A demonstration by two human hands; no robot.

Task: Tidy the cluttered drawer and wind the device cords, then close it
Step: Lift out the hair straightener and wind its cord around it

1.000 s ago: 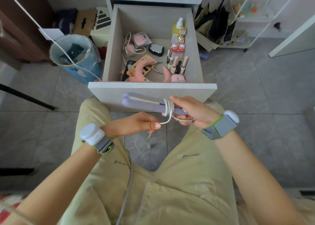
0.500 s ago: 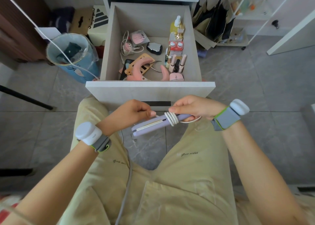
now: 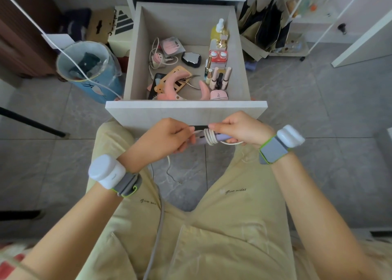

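Head view. The drawer [image 3: 186, 110] stood pulled fully out, its front panel just beyond the person's knees. The lilac hair straightener [image 3: 221, 138] was outside the drawer, held level in front of that panel and above the gap between the knees, spanning from one hand to the other.

The left hand [image 3: 163, 139] was closed round one end of the straightener, fingers curled under and hiding most of the body on that side. Whether those fingers also pinched the cord could not be determined.

The right hand [image 3: 239, 129] was closed round the opposite end, fingers wrapped beneath, with a fingertip pressed onto the top of the coils.

The white cord [image 3: 209, 138] lay in several tight turns round the straightener's middle, in the short exposed stretch between the two hands. One loose loop ran out below the right hand. A free tail hung from under the left hand towards the floor and ended in the plug [image 3: 179, 182], which was clear of both hands.

Inside the drawer, well apart from the grip, lay a pink curved device [image 3: 171, 84] near the front and a yellow bottle [image 3: 219, 30] upright at the rear right. A blue bin [image 3: 89, 67] stood on the floor beside the drawer's left wall.
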